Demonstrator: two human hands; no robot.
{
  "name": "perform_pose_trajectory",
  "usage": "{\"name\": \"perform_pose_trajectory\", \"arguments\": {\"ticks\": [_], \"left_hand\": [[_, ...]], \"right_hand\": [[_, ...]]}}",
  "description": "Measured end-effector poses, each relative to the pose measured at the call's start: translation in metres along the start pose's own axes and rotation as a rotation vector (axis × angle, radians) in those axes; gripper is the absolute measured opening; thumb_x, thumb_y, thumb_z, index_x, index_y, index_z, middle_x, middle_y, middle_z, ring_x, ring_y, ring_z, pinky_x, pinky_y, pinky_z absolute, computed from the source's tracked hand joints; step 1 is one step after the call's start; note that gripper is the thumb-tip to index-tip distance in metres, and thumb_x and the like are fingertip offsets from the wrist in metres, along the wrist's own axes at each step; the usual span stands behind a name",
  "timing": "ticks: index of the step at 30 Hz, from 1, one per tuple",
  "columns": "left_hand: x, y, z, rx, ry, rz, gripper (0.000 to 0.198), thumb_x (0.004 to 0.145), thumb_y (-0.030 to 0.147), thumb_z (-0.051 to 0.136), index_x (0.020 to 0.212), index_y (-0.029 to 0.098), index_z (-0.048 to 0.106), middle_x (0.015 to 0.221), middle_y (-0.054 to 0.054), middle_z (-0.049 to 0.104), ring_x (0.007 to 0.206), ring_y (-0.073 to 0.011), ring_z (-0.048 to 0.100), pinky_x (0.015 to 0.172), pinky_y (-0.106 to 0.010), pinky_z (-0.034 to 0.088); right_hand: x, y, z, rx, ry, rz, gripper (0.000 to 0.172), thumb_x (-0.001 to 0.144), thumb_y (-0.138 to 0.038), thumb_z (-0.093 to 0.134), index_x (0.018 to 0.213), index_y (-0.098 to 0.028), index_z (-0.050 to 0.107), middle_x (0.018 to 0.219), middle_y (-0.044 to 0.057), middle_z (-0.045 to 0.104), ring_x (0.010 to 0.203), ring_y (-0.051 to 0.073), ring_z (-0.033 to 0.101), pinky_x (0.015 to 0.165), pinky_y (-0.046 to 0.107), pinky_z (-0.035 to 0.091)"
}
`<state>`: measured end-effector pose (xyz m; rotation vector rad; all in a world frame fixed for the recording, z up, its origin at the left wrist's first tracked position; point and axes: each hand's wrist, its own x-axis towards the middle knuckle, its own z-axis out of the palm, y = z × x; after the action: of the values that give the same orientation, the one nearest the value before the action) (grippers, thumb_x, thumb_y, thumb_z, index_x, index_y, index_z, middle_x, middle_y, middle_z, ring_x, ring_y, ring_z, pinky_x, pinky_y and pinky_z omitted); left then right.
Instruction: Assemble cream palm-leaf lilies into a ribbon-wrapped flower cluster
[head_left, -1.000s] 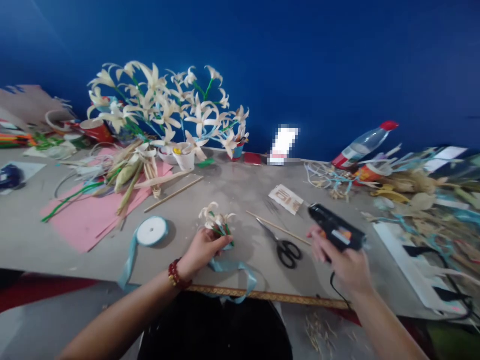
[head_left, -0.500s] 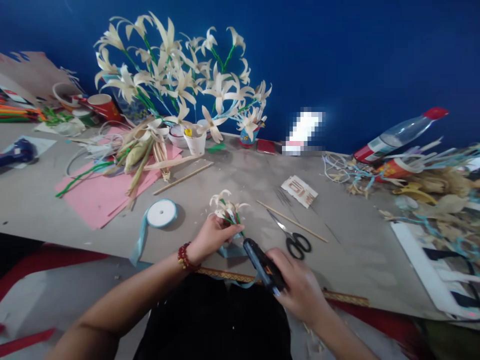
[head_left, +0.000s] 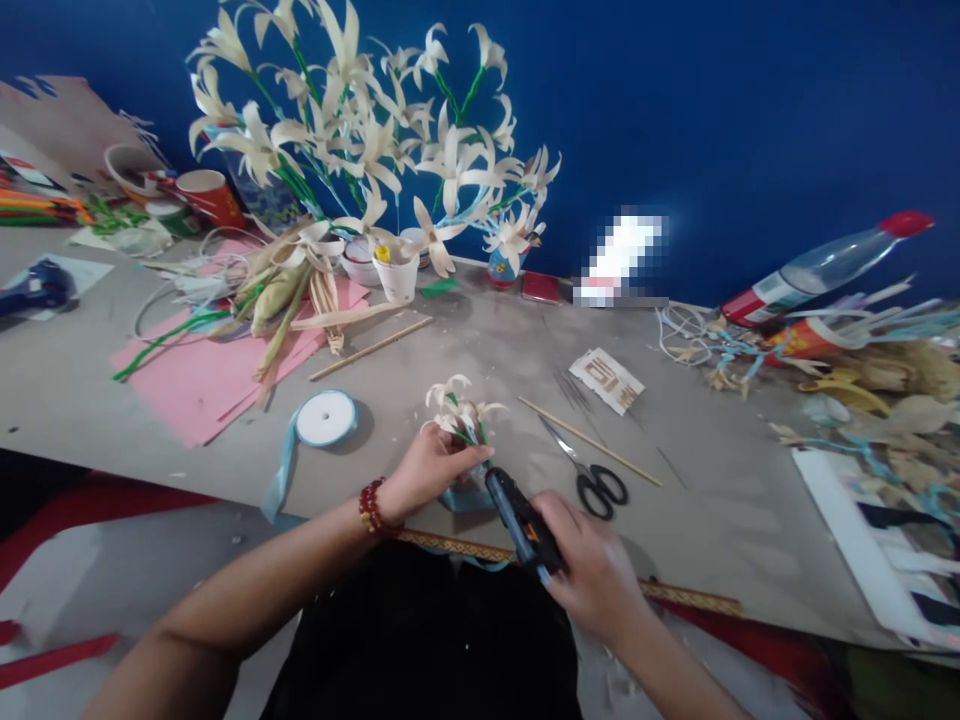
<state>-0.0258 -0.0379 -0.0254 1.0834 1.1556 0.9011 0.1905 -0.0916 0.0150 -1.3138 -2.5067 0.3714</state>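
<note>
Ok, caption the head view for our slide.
Left hand grips a flower bunch; right hand points a glue gun at its stems.

the left hand [head_left: 429, 468] grips a small flower bunch [head_left: 459, 410]; the right hand [head_left: 592, 570] holds a glue gun [head_left: 519, 520], nozzle seemingly touching just below that grip. scissors [head_left: 592, 478] lie right of it.

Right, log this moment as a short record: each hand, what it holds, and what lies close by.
left hand: grips small flower bunch by its green stems
right hand: holds glue gun, nozzle at the bunch's base
beside right hand: scissors flat on the table, wooden stick just beyond
beside left hand: ribbon spool, pale blue tail over the table edge
far side: large flower arrangement against blue wall
</note>
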Motion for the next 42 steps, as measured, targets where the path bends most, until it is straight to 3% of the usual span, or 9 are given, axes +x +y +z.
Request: {"name": "perform_pose_trajectory", "arguments": {"ticks": [12, 34, 42], "left_hand": [[-0.0004, -0.0008, -0.0007, 0.012, 0.005, -0.014, 0.026, 0.079, 0.038, 0.071, 0.072, 0.013, 0.068, 0.055, 0.002, 0.057, 0.047, -0.0087, 0.047, 0.046, -0.021, 0.038], [-0.0008, 0.0025, -0.0004, 0.015, -0.004, -0.037, 0.027, 0.079, 0.038, 0.07, 0.069, 0.013, 0.066, 0.053, 0.004, 0.051, 0.047, -0.0081, 0.044, 0.046, -0.021, 0.035], [-0.0004, -0.0003, 0.0001, -0.007, 0.002, -0.043, 0.026, 0.079, 0.038, 0.071, 0.071, 0.013, 0.068, 0.054, 0.002, 0.055, 0.047, -0.0085, 0.046, 0.046, -0.021, 0.037]], "right_hand": [[-0.0028, 0.0002, 0.0047, -0.047, -0.048, 0.033, 0.023, 0.071, -0.008, 0.045, 0.088, -0.021, 0.05, 0.077, 0.003, 0.065, 0.059, 0.019, 0.059, 0.056, 0.027, 0.037], [-0.0038, -0.0003, 0.0059, -0.099, -0.038, 0.026, 0.025, 0.067, -0.007, 0.047, 0.087, -0.022, 0.048, 0.075, 0.002, 0.063, 0.06, 0.02, 0.059, 0.056, 0.029, 0.036], [-0.0091, -0.0003, 0.0041, -0.098, -0.082, 0.054, 0.024, 0.069, -0.007, 0.048, 0.088, -0.022, 0.048, 0.076, 0.002, 0.064, 0.061, 0.02, 0.06, 0.057, 0.028, 0.037]]}}
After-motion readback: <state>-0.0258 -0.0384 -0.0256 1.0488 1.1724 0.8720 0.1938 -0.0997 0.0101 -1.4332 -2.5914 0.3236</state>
